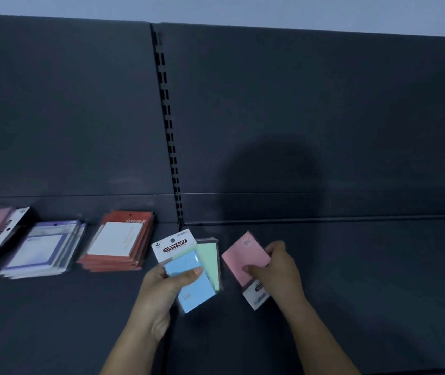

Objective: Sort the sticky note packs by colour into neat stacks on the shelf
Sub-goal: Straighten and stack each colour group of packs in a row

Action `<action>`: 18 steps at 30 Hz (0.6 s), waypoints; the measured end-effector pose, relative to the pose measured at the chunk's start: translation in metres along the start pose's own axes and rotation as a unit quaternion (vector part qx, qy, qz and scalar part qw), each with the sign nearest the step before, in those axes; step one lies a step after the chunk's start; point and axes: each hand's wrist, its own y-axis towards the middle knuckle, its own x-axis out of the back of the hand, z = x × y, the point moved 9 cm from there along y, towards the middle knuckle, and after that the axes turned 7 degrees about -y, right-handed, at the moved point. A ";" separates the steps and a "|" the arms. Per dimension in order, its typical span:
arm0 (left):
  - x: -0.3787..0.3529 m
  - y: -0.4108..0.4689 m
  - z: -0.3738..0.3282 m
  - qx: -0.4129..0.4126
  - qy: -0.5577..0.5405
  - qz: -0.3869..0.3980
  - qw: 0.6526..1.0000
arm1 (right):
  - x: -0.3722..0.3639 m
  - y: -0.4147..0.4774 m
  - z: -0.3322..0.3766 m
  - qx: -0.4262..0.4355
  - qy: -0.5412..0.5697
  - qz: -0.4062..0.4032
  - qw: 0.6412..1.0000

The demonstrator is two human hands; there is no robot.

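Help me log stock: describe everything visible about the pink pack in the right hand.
The pink pack is a flat rectangular pad with a white header card bearing a dark label at its near end. It sits angled over the dark shelf. The right hand grips its right side, thumb across the face. Whether it touches the shelf is unclear.

I see my left hand point(161, 288) and right hand point(278, 269) bare, both forearms point(132, 347) bare as far as the view reaches; the left thumbnail point(197, 271) is short and plain.
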 end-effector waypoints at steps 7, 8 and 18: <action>0.021 -0.026 -0.022 -0.020 -0.011 -0.005 1.000 | 0.003 -0.022 0.038 0.057 0.327 0.075 0.941; 0.021 -0.031 -0.025 -0.027 -0.017 -0.005 0.999 | 0.003 -0.027 0.048 0.072 0.336 0.090 0.935; 0.045 -0.101 -0.037 -0.081 -0.040 -0.077 0.993 | -0.033 -0.075 0.127 0.225 0.250 0.285 0.897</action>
